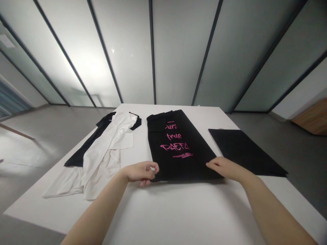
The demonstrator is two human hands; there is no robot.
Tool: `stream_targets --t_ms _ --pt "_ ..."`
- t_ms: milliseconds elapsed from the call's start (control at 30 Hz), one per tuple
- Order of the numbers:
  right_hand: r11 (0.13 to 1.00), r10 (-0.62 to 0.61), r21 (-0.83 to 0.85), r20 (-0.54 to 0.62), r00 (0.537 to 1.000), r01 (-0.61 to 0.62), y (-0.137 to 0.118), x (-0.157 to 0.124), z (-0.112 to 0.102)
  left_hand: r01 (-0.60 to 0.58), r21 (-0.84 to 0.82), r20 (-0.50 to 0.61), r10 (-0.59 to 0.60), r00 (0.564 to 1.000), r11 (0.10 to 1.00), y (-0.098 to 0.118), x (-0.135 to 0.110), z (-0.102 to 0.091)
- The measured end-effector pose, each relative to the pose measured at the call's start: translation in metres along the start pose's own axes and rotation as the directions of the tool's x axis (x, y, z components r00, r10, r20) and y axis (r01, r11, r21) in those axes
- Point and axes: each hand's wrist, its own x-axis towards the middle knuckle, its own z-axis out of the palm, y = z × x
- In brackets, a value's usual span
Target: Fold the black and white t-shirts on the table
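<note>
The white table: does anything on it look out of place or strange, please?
Yes: the white garment lies crumpled and twisted on top of a black garment at the left, while the printed black garment and the black cloth at right lie flat and neat.

On the table [194,207], a folded shirt [176,146] lies between the left hand [141,173] and right hand [224,168]; messy clothes [99,160] left, folded cloth [242,151] right.
</note>
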Motion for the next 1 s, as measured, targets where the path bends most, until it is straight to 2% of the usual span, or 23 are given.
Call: stream_targets --t_ms 33,100,133,167,233,267,300,333,367,400,433,467,500,567,633,700,867,1000 --pt "0.998 0.055 0.001 0.090 0.994 -0.055 0.002 -0.005 -0.002 0.066 0.042 0.134 -0.071 0.988 0.997 -0.001 -0.001 0.000" --pt "0.986 0.161 -0.002 0.241 0.957 -0.166 0.005 -0.014 -0.005 0.156 0.149 0.322 -0.197 0.926 0.976 -0.001 -0.002 0.002" --pt "0.977 0.201 0.012 0.282 0.938 -0.213 0.005 -0.017 -0.006 0.174 0.199 0.362 -0.237 0.901 0.964 0.000 -0.001 0.003" --pt "0.970 0.219 0.036 0.296 0.930 -0.240 0.004 -0.020 -0.007 0.168 0.236 0.361 -0.247 0.899 0.957 0.001 -0.001 0.004" --pt "0.975 0.193 0.071 0.219 0.956 -0.213 -0.001 -0.020 -0.008 0.074 0.272 0.238 -0.142 0.961 0.959 0.003 0.001 0.006" --pt "0.983 0.159 0.065 0.134 0.978 -0.169 -0.005 -0.017 -0.007 -0.005 0.296 0.116 -0.031 0.993 0.955 0.004 0.003 0.007" --pt "0.992 0.117 0.046 0.026 0.993 -0.118 -0.009 -0.013 -0.005 -0.088 0.346 -0.035 0.106 0.994 0.934 0.005 0.006 0.009" --pt "0.998 0.065 0.015 -0.095 0.993 -0.064 -0.012 -0.008 0.000 -0.150 0.430 -0.184 0.248 0.951 0.891 0.005 0.009 0.011" --pt "1.000 0.007 -0.029 -0.211 0.977 -0.013 -0.014 -0.002 0.007 -0.174 0.537 -0.296 0.377 0.877 0.825 0.004 0.012 0.013" --pt "0.997 -0.052 -0.075 -0.306 0.951 0.030 -0.016 0.005 0.015 -0.154 0.649 -0.358 0.478 0.802 0.745 0.002 0.016 0.016" --pt "0.990 -0.105 -0.124 -0.374 0.922 0.062 -0.016 0.011 0.025 -0.103 0.745 -0.377 0.543 0.750 0.659 -0.001 0.019 0.018" --pt "0.981 -0.141 -0.177 -0.404 0.904 0.074 -0.016 0.017 0.036 -0.041 0.817 -0.367 0.572 0.734 0.576 -0.005 0.022 0.019" --pt "0.973 -0.146 -0.224 -0.401 0.904 0.058 -0.015 0.022 0.046 0.019 0.864 -0.349 0.571 0.743 0.504 -0.008 0.025 0.021" --pt "0.956 -0.100 -0.293 -0.338 0.936 -0.004 -0.013 0.028 0.064 0.125 0.902 -0.345 0.516 0.784 0.413 -0.014 0.029 0.020" --pt "0.942 -0.048 -0.333 -0.265 0.963 -0.045 -0.012 0.028 0.072 0.202 0.902 -0.376 0.463 0.803 0.382 -0.018 0.029 0.016" --pt "0.935 -0.029 -0.351 -0.216 0.976 -0.050 -0.013 0.025 0.072 0.241 0.895 -0.402 0.442 0.802 0.376 -0.019 0.028 0.010" --pt "0.938 0.025 -0.342 -0.102 0.994 -0.059 -0.019 0.014 0.057 0.241 0.892 -0.404 0.435 0.805 0.383 -0.019 0.017 -0.005" --pt "0.947 0.075 -0.308 -0.049 0.996 -0.087 -0.037 -0.001 0.058 0.192 0.910 -0.363 0.481 0.798 0.368 -0.020 0.014 -0.005"
